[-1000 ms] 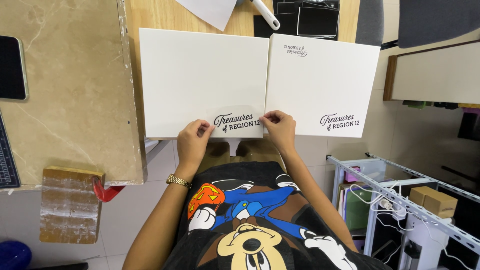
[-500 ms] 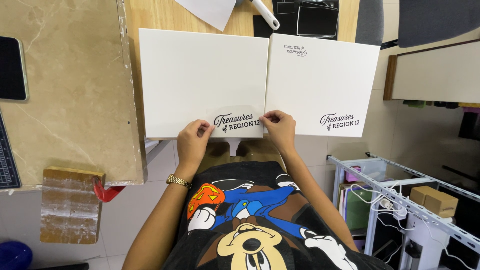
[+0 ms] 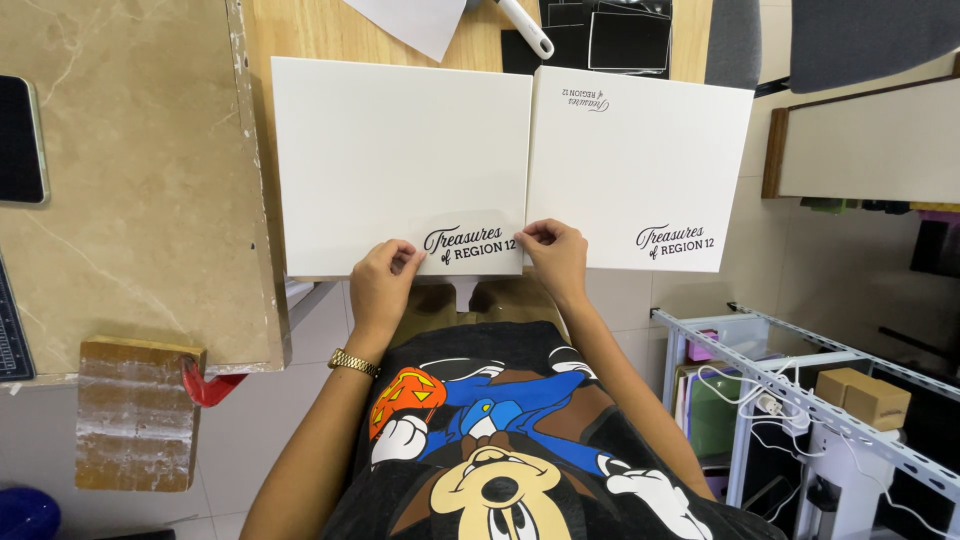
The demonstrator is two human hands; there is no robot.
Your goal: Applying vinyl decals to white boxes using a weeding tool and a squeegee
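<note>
In the head view, two square white cardboard panels lie side by side on the light wooden tabletop (image 3: 300, 30). The left white panel (image 3: 400, 165) carries a clear sticker strip with dark lettering (image 3: 470, 243) at its lower right corner, beside the right white panel (image 3: 640, 165). The left hand (image 3: 380, 285), fingers curled, pinches the sticker's left end; the right hand (image 3: 555, 255), likewise curled, pinches its right end.

Nothing visible has shifted since the earlier pictures. The left hand (image 3: 380, 280) and right hand (image 3: 556, 255) stay pinched on the clear printed sticker (image 3: 470, 243) on the left white board (image 3: 400, 150).
</note>
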